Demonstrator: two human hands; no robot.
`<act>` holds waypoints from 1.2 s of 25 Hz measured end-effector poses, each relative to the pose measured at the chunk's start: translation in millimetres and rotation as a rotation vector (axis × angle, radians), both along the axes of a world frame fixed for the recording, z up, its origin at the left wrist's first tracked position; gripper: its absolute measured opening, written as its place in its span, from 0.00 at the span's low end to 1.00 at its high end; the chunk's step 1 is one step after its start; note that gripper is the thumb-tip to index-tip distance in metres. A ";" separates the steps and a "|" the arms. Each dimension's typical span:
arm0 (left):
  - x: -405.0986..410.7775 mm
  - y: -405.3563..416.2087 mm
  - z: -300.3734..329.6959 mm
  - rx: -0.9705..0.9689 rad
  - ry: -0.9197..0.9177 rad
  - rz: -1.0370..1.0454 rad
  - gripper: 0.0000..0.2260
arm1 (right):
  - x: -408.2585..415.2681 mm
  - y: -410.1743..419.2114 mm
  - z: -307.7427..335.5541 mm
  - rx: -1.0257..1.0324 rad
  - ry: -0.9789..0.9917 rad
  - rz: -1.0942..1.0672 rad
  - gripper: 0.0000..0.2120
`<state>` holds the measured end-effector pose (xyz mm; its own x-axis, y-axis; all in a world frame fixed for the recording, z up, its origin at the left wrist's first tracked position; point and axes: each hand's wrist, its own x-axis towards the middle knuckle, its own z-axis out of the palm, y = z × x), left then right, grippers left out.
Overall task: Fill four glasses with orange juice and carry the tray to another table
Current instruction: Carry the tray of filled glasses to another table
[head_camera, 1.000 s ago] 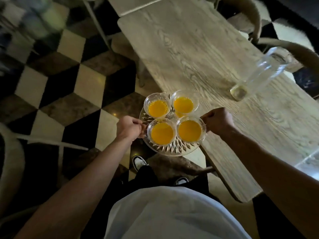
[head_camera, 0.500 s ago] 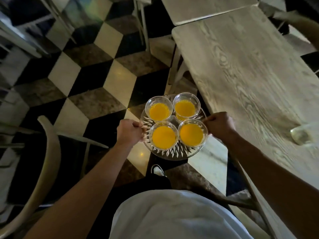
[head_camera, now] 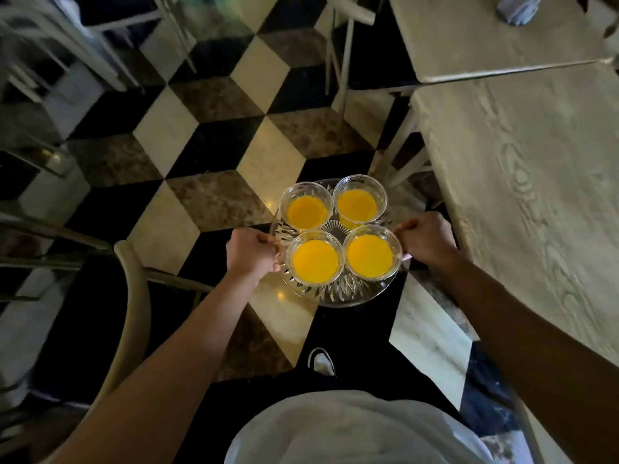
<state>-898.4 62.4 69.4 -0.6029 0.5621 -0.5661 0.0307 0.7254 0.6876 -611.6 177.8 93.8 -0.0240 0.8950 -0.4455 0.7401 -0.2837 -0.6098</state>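
Nearest me, the person's left hand [head_camera: 253, 252] and right hand [head_camera: 427, 241] are each curling round opposite edges of the cut-glass tray [head_camera: 338, 293], gripping it and holding it in the air over the checkered floor [head_camera: 214, 152], just off the corner of the wooden counter [head_camera: 536, 195]. Four glasses [head_camera: 340, 231] are sitting on it in a tight square, all filled with orange juice, so I judge the pouring finished and the carrying under way. The next move, I think, is calling for level, slow walking, since the juice is standing high in the rims. A curved chair back [head_camera: 129, 296] is standing close on the left and the counter edge on the right, leaving a narrow lane ahead. Farther off, a second counter [head_camera: 485, 38] and white chair legs [head_camera: 345, 61] are bordering the open tiles.
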 end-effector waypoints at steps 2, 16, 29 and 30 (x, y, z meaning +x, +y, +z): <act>-17.5 24.4 -3.7 0.008 -0.067 0.040 0.10 | -19.1 30.1 -1.6 -0.001 -0.007 0.047 0.06; -128.8 230.2 4.2 -0.010 0.045 0.114 0.12 | -140.7 272.3 21.0 -0.025 0.137 0.121 0.06; -270.1 446.5 -1.7 -0.008 0.046 0.051 0.09 | -272.4 470.0 5.8 -0.015 0.074 0.056 0.06; -283.2 465.3 -1.2 -0.010 0.053 0.036 0.10 | -286.1 484.7 5.1 -0.012 0.066 0.039 0.06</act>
<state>-1181.6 527.7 68.2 -0.6515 0.5341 -0.5388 0.0408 0.7339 0.6781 -897.7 662.5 98.8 -0.0883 0.8872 -0.4528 0.7088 -0.2634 -0.6544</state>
